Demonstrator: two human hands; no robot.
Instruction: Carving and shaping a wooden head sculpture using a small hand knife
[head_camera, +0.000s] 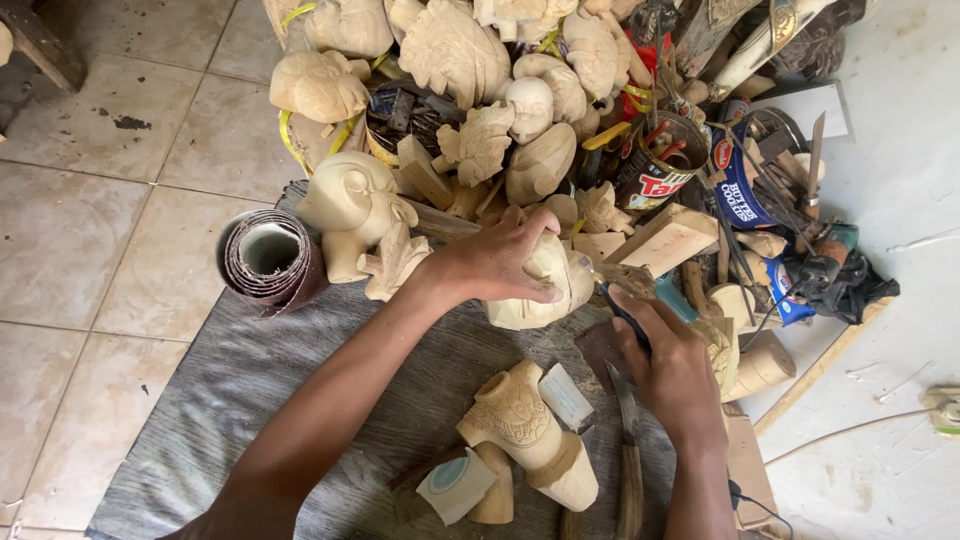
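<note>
The left hand (500, 262) has its grip closed over the top of a pale carved wooden head (540, 290) lying on the grey mat (250, 400). Just right, the right hand (675, 375) pinches a dark-handled brush (625, 300) against the carving. Nearer lies a carved wooden torso (525, 430); left stands a sandpaper roll (270, 260).
</note>
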